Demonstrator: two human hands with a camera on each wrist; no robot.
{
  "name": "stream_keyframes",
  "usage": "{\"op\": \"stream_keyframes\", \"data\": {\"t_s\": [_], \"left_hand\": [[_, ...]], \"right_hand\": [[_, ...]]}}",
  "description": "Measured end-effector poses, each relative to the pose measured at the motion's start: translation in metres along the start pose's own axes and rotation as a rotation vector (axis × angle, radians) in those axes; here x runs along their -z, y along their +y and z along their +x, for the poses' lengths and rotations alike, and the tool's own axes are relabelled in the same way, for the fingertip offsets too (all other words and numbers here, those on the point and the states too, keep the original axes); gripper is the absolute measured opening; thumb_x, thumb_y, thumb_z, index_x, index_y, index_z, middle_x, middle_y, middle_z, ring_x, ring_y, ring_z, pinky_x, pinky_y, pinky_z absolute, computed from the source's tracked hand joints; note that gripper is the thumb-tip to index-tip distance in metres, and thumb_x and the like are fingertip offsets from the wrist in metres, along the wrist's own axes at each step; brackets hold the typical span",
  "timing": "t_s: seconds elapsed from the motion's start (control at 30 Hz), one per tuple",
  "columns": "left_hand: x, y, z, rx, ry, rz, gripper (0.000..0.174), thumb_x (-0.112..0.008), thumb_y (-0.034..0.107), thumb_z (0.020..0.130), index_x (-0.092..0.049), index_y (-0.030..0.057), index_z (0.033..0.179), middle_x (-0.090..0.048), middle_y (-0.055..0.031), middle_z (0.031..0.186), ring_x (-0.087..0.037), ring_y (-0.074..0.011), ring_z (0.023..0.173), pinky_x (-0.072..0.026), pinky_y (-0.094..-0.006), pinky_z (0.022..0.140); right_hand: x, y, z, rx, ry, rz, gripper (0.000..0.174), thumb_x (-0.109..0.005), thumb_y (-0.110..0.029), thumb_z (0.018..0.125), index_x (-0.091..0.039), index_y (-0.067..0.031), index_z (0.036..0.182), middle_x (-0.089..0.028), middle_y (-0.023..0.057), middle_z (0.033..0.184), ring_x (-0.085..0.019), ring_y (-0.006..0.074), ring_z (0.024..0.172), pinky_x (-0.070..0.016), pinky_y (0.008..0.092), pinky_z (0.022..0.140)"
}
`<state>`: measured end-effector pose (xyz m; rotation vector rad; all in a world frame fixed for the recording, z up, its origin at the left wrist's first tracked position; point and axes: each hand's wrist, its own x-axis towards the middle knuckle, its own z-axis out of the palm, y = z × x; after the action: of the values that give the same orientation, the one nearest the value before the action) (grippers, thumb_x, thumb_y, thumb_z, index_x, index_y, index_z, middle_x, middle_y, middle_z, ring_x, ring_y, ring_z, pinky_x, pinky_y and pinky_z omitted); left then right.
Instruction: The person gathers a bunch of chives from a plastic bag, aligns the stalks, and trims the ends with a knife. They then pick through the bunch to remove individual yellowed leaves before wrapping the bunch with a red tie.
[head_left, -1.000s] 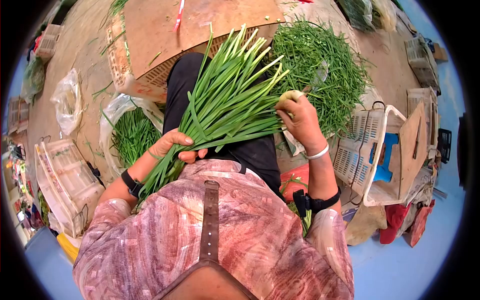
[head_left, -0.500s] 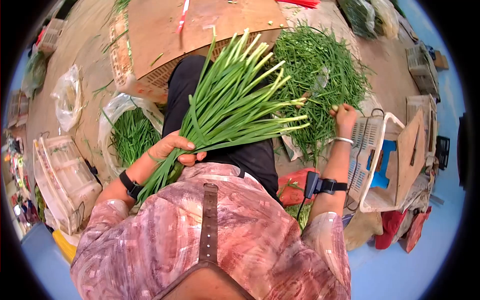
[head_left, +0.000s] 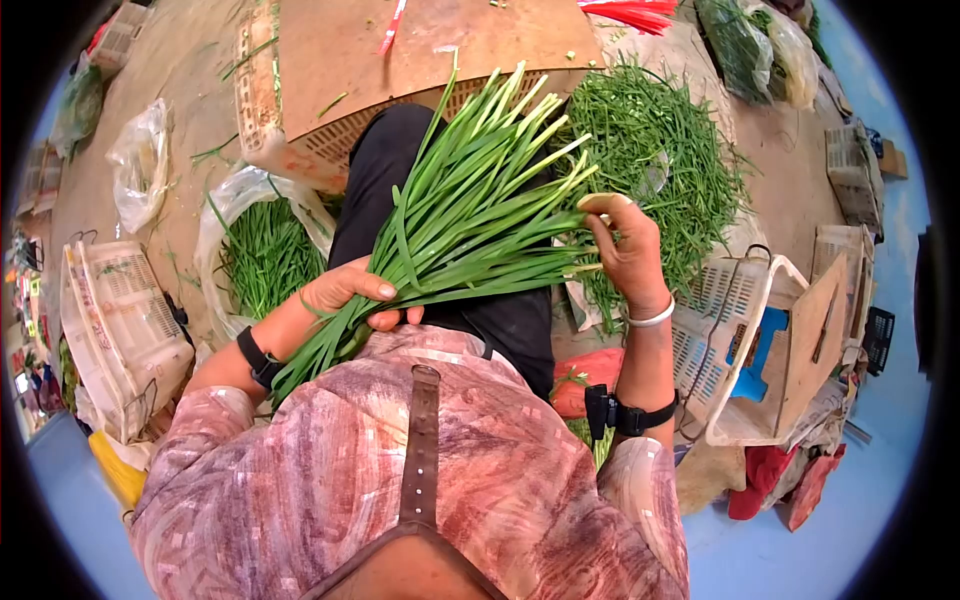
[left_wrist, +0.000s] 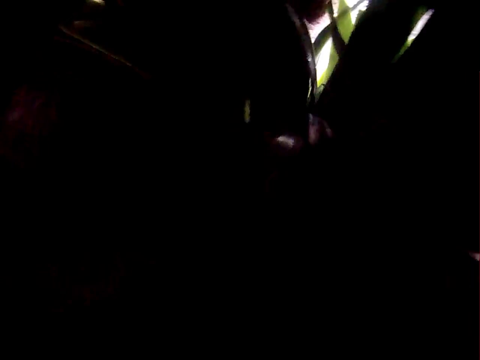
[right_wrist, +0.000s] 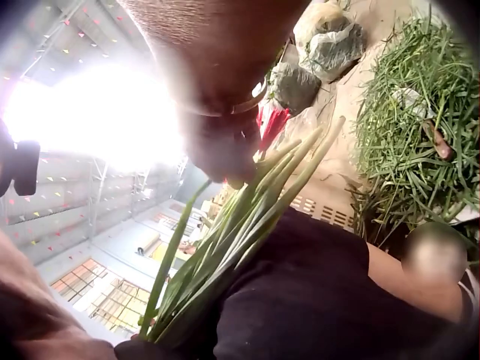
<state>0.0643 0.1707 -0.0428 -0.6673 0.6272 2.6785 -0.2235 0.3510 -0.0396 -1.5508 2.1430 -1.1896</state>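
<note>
A fanned bunch of long green stalks with pale ends [head_left: 470, 200] lies across the person's lap in the head view. The left hand [head_left: 350, 292] grips its leafy lower part, thumb over the top. At the pale ends on the right, the right hand [head_left: 632, 243] pinches at a stalk between thumb and index finger. In the right wrist view, the right hand [right_wrist: 221, 150] is at the tips of the stalks [right_wrist: 240, 232]. The left wrist view is nearly black, with a few leaves [left_wrist: 326, 60] at its top.
A heap of loose greens [head_left: 660, 160] lies beyond the right hand. An open plastic bag of greens [head_left: 265, 255] is at the left. A board [head_left: 430, 50] on a crate stands in front. Crates [head_left: 125, 340] [head_left: 740, 340] flank the person.
The right hand moved out over the heap at the right, then came back to the pale ends of the bunch. The left hand keeps its grip, and the view has shifted slightly.
</note>
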Motion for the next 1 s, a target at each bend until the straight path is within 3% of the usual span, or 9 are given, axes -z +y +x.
{"op": "stream_keyframes", "data": {"t_s": [0.23, 0.37, 0.43, 0.6, 0.67, 0.73, 0.83, 0.9, 1.0], "left_hand": [[0.003, 0.004, 0.003, 0.051, -0.001, 0.034, 0.055, -0.060, 0.005, 0.072, -0.040, 0.0018, 0.124, -0.058, -0.0213, 0.082, -0.044, -0.0128, 0.045, -0.0331, -0.0253, 0.044], [0.003, 0.003, 0.004, 0.060, -0.012, 0.027, 0.057, -0.059, 0.004, 0.072, -0.039, 0.0026, 0.124, -0.057, -0.0185, 0.079, -0.043, -0.0120, 0.044, -0.0321, -0.0257, 0.044], [0.004, 0.001, 0.004, 0.053, 0.011, 0.014, 0.056, -0.060, 0.004, 0.071, -0.040, 0.0025, 0.124, -0.058, -0.0189, 0.080, -0.044, -0.0131, 0.044, -0.0338, -0.0259, 0.044], [-0.002, 0.002, 0.005, 0.051, 0.080, 0.070, 0.055, -0.060, 0.003, 0.069, -0.042, 0.0022, 0.122, -0.060, -0.0195, 0.081, -0.046, -0.0150, 0.045, -0.0365, -0.0256, 0.044], [-0.002, 0.002, 0.005, 0.061, 0.062, 0.047, 0.055, -0.061, 0.002, 0.069, -0.043, 0.0023, 0.121, -0.060, -0.0189, 0.082, -0.047, -0.0152, 0.046, -0.0370, -0.0254, 0.044], [-0.004, 0.003, 0.005, 0.069, 0.045, 0.042, 0.054, -0.061, 0.001, 0.070, -0.043, 0.0019, 0.121, -0.060, -0.0187, 0.082, -0.047, -0.0150, 0.046, -0.0368, -0.0253, 0.043], [-0.003, 0.001, 0.007, 0.055, 0.007, 0.042, 0.050, -0.060, -0.002, 0.072, -0.044, 0.0004, 0.119, -0.061, -0.0178, 0.083, -0.049, -0.0138, 0.048, -0.0390, -0.0234, 0.044], [-0.001, -0.002, 0.008, 0.040, -0.011, 0.045, 0.048, -0.060, -0.003, 0.073, -0.045, -0.0008, 0.118, -0.061, -0.0172, 0.083, -0.051, -0.0128, 0.050, -0.0412, -0.0215, 0.045], [0.000, -0.004, 0.010, -0.003, -0.038, 0.229, 0.050, -0.066, 0.000, 0.074, -0.043, -0.0004, 0.119, -0.061, -0.0163, 0.084, -0.050, -0.0131, 0.050, -0.0417, -0.0228, 0.045]], "right_hand": [[-0.008, 0.059, 0.000, -0.743, 0.443, 0.811, 0.011, -0.051, -0.007, 0.089, -0.053, 0.0028, 0.093, -0.059, 0.0094, 0.075, -0.057, 0.0118, 0.056, -0.0431, 0.0217, 0.043], [0.039, 0.162, -0.039, -0.777, 0.702, 1.252, 0.011, -0.053, -0.009, 0.088, -0.054, 0.0013, 0.089, -0.057, 0.0066, 0.075, -0.053, 0.0128, 0.059, -0.0374, 0.0202, 0.042], [0.067, 0.148, -0.040, -1.039, 0.471, 0.387, 0.025, -0.058, -0.015, 0.086, -0.056, 0.0062, 0.098, -0.063, 0.0127, 0.087, -0.059, 0.0157, 0.067, -0.0459, 0.0220, 0.052], [0.059, 0.096, -0.009, -0.519, 0.205, -0.173, 0.024, -0.063, -0.011, 0.082, -0.060, 0.0053, 0.099, -0.065, 0.0150, 0.088, -0.064, 0.0179, 0.075, -0.0513, 0.0276, 0.063], [0.029, 0.025, 0.027, -0.478, 0.137, 0.232, 0.026, -0.064, -0.012, 0.080, -0.060, 0.0024, 0.101, -0.065, 0.0158, 0.088, -0.064, 0.0180, 0.079, -0.0509, 0.0290, 0.068], [-0.002, -0.005, 0.047, -0.212, -0.023, 0.098, 0.023, -0.061, -0.005, 0.082, -0.058, 0.0035, 0.103, -0.064, 0.0094, 0.083, -0.060, 0.0122, 0.066, -0.0502, 0.0239, 0.061], [-0.036, -0.027, 0.069, -0.363, -0.050, -0.064, 0.045, -0.072, -0.020, 0.071, -0.052, 0.0014, 0.106, -0.065, 0.0184, 0.079, -0.064, 0.0321, 0.071, -0.0499, 0.0372, 0.068], [-0.054, -0.023, 0.074, -0.390, 0.056, -0.203, 0.051, -0.073, -0.012, 0.070, -0.049, 0.0060, 0.111, -0.063, 0.0124, 0.071, -0.061, 0.0171, 0.063, -0.0487, 0.0286, 0.062], [-0.063, -0.012, 0.074, -0.352, 0.092, -0.103, 0.052, -0.071, -0.008, 0.070, -0.046, 0.0072, 0.113, -0.063, 0.0097, 0.071, -0.058, 0.0149, 0.061, -0.0478, 0.0267, 0.061]]}}
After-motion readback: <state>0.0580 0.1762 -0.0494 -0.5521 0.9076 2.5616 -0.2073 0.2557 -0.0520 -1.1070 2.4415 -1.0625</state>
